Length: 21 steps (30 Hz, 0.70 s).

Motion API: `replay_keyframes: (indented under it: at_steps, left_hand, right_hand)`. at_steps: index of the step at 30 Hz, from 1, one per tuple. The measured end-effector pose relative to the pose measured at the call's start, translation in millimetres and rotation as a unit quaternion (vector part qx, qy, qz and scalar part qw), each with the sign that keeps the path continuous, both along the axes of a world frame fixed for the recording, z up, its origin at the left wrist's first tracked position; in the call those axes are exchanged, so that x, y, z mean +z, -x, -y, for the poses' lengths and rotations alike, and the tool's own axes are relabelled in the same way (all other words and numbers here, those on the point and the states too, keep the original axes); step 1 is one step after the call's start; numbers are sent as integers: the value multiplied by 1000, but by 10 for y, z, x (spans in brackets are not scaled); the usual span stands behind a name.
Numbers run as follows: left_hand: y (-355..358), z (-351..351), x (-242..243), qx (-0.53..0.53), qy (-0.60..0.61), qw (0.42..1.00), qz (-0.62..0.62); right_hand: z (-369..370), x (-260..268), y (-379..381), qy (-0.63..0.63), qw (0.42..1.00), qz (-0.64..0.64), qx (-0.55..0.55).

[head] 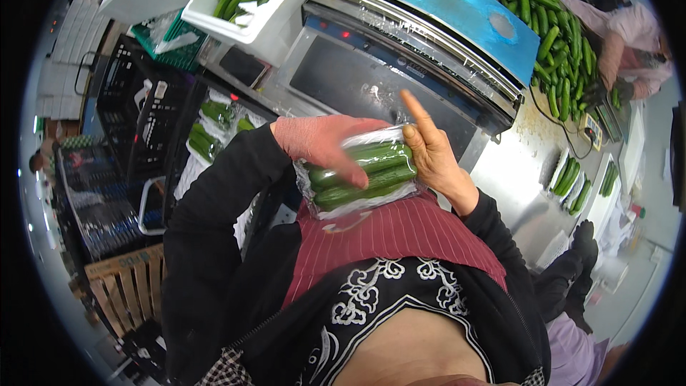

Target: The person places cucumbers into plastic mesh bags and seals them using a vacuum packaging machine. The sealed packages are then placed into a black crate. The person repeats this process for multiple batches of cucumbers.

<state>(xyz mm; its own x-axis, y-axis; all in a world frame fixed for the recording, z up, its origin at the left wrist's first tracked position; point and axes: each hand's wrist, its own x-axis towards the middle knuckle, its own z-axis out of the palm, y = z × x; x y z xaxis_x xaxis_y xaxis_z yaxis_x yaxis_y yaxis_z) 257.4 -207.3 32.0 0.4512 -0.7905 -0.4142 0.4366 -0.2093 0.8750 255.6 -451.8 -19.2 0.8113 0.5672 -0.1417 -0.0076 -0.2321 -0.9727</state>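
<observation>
In front of my apron is a film-wrapped tray of cucumbers (383, 178), tilted, with loose clear film bunched at its left end. My left hand (316, 142), in a pink glove, lies over its left part, thumb across the cucumbers; the fingers are slightly blurred. My bare right hand (437, 158) grips the right end, its index finger pointing away from me and its other fingers partly hidden. Just beyond the pack lies the dark plate (343, 75) of a film-wrapping machine (418, 37) with a blue top.
A white foam box (252, 32) of cucumbers stands at upper left, by black crates (153, 112). Wrapped packs (206, 136) lie left of me. Loose cucumbers (563, 48) are heaped at upper right, before a gloved co-worker (624, 48). Filled trays (565, 177) sit on the right-hand table.
</observation>
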Motion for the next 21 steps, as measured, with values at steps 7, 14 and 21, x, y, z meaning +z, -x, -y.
replay_keyframes:
  at_steps: [7,14,21]
  left_hand:
    - [478,64,-68,79,-89,993,14]
    - [897,-310,-342,257,5,966,-7]
    - [1758,-1209,-892,664,235,681,-199]
  right_hand:
    - [45,-135,-72,77,993,1,91]
    - [5,12,86,-8,960,-240,147]
    - [-310,53,164,-33,967,-178,178]
